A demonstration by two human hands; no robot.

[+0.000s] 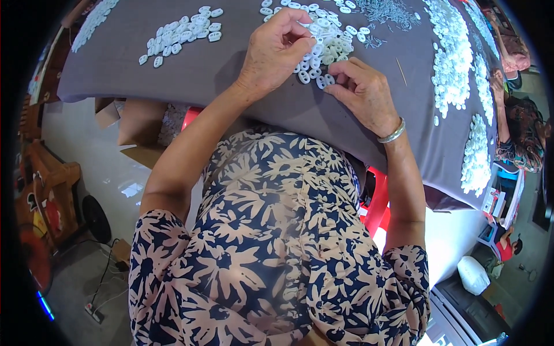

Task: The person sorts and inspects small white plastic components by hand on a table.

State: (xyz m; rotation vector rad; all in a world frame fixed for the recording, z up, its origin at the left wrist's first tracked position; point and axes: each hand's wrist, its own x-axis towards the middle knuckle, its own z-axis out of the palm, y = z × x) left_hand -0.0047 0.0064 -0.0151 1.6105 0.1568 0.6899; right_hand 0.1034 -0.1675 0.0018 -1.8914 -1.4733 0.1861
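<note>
White oval plastic pieces with two holes (314, 74) lie in a loose heap on the grey cloth in front of me. Over the left side of this heap, my left hand (276, 51) has its thumb and fingertips pressed together; what they hold, if anything, is too small to make out. At the heap's near right edge, my right hand (368, 95), with a bangle (393, 131) on its wrist, pinches one white two-holed oval piece (329, 80) between thumb and forefinger. Some greenish-white pieces (332, 53) sit between the two hands.
Small grey metal pins (389, 14) are piled beyond the heap. A thin wooden stick (401, 71) lies to the right. More white pieces form a group (183, 33) at left and long piles (453, 57) at right. An open cardboard box (138, 122) stands under the table edge. Other people sit at the far right.
</note>
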